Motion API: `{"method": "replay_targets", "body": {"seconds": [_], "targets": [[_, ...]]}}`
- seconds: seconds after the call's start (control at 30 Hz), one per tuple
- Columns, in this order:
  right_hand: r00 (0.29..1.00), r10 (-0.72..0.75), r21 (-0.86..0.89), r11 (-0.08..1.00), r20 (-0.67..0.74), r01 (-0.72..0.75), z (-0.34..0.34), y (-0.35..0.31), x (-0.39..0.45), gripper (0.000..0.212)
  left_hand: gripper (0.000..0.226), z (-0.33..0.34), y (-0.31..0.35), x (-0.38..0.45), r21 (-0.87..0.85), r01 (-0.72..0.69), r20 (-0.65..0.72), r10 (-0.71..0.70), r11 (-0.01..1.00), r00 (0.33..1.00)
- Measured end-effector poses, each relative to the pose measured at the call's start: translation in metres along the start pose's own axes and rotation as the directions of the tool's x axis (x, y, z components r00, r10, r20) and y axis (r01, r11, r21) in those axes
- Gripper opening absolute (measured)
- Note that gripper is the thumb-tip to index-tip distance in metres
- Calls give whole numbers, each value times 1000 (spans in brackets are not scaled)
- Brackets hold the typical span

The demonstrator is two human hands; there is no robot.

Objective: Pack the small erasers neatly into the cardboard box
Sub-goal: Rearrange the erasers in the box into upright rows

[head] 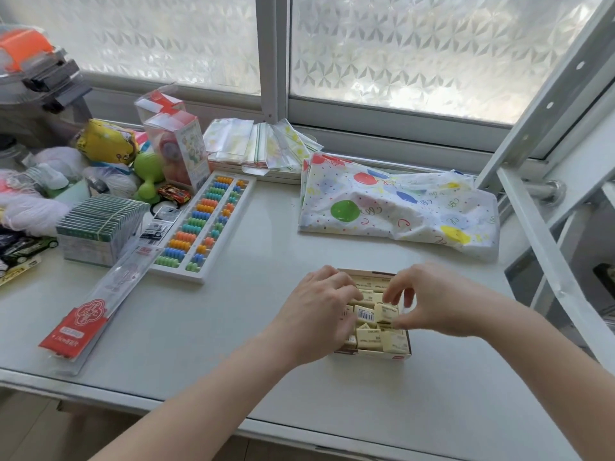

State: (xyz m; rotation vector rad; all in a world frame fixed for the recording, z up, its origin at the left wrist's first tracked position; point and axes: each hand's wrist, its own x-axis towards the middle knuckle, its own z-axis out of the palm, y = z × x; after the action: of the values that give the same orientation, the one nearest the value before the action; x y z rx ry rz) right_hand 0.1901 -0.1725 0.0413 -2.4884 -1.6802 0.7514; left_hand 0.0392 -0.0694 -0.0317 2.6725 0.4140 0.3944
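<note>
On the white table (206, 327), both hands work over the small open cardboard box (396, 356) of pale yellow wrapped erasers (367, 335) — right hand (436, 301) pinching one eraser (386, 311), left hand (319, 314) resting fingers loosely inside. Beyond lies a balloon-print plastic bag (399, 207).

Up and to the left of where the hands meet, a white abacus (203, 227) with coloured beads lies slantwise on the pale table (199, 327), and just left of it a long clear packet with a red end (100, 299) lies at the same slant. Further left stands a banded stack of green-edged cards (100, 224), with a green toy (148, 176), a small red toy car (174, 194) and a clear gift box (179, 151) behind it. Beyond the grip to the right lies a crumpled balloon-print bag (399, 207), and a heap of zip bags (263, 144) rests below the frosted window (416, 51).
</note>
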Motion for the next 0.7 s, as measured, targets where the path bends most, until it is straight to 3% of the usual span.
{"method": "replay_targets", "body": {"seconds": [0.27,0.37,0.43,0.5,0.57,0.63,0.7], "targets": [[986,-118,-66,992,-118,111,26,5,11,18,45,6,10,4,5,-13,118,12,1000,993],[988,-89,95,990,-129,102,19,11,8,16,35,6,10,3,-4,7,134,-6,1000,991],[979,-11,353,932,-204,84,8,18,6,17,31,6,11,3,-21,16,127,-13,1000,992],[955,120,681,725,-270,102,-3,25,3,18,30,6,12,4,-26,9,131,-5,1000,991],[957,229,919,386,-180,81,-9,30,-1,14,34,7,15,6,16,-12,153,9,1000,988],[976,215,998,60,-28,16,-7,33,-5,16,39,8,18,9,71,-15,170,3,997,985],[990,124,979,-197,73,-48,0,37,-9,25,43,9,20,12,101,-9,181,-9,995,984]]}}
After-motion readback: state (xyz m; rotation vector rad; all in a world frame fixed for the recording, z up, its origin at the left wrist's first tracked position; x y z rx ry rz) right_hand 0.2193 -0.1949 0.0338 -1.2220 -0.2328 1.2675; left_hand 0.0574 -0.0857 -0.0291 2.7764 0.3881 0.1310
